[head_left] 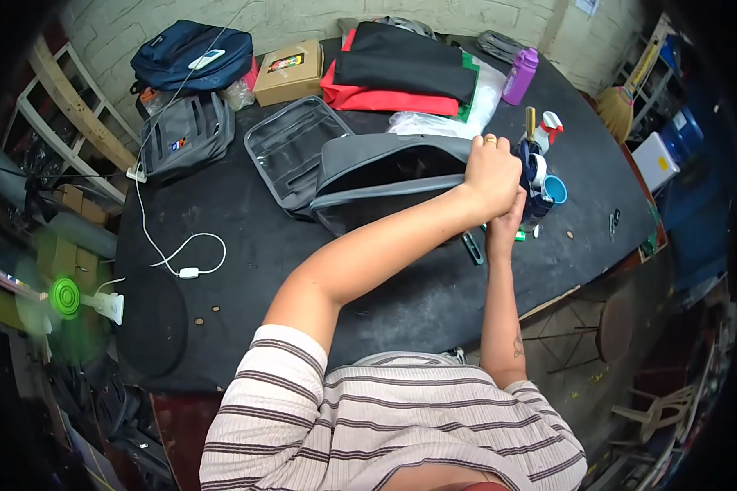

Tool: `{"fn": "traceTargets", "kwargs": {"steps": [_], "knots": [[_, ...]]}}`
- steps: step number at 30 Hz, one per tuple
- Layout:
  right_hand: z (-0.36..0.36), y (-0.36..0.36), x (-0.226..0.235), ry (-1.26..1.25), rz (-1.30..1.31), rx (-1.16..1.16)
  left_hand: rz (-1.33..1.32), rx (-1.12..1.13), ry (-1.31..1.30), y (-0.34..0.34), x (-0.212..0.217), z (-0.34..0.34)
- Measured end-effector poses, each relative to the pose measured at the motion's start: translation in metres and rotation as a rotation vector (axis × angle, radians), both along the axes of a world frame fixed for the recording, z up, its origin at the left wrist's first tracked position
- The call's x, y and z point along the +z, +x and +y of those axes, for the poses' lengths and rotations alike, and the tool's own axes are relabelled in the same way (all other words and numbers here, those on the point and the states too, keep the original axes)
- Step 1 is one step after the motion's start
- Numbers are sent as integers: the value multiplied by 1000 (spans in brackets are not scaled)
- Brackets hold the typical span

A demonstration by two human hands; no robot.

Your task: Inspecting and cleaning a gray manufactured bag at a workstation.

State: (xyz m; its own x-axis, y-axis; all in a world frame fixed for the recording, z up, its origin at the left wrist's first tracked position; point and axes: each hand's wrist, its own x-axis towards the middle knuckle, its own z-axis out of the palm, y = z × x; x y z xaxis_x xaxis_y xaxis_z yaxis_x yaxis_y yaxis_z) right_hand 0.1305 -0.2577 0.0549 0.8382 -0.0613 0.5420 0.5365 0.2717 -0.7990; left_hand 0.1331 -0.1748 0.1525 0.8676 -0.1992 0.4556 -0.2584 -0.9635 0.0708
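Observation:
A grey fabric bag [401, 151] lies on the black table with its zipped mouth gaping and a dark inside showing. Its flap with clear pockets [299, 147] is spread out to the left. My left hand [493, 176], wearing a ring, reaches across and is closed on the bag's right end. Just below it, my right hand [506, 221] is closed at the same end, touching my left hand. What lies between the fingers is mostly hidden. Near my right wrist, a dark green cutter-like tool [472, 248] rests on the table.
Behind the bag are folded black fabric [409, 65], red fabric [368, 100] and a cardboard box [290, 74]. Another grey bag [187, 135] and a navy backpack [192, 53] stand left. A purple bottle [520, 76], spray bottle [549, 131] and blue cup [554, 190] are right. A white cable [188, 272] lies left.

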Motion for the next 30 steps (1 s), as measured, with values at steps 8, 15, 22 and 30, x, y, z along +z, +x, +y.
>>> {"fn": "traceTargets", "kwargs": {"steps": [8,15,22,30], "knots": [[0,19,-15,-484,-42,-246,-204,152,-260,-1,14,29],[-10,14,-18,-509,-234,-385,-118,189,-418,-28,5,94],[2,6,38,-596,-454,-428,6,150,-774,-61,3,146],[64,7,63,-878,-889,-305,-189,78,-876,-82,-9,160]]}}
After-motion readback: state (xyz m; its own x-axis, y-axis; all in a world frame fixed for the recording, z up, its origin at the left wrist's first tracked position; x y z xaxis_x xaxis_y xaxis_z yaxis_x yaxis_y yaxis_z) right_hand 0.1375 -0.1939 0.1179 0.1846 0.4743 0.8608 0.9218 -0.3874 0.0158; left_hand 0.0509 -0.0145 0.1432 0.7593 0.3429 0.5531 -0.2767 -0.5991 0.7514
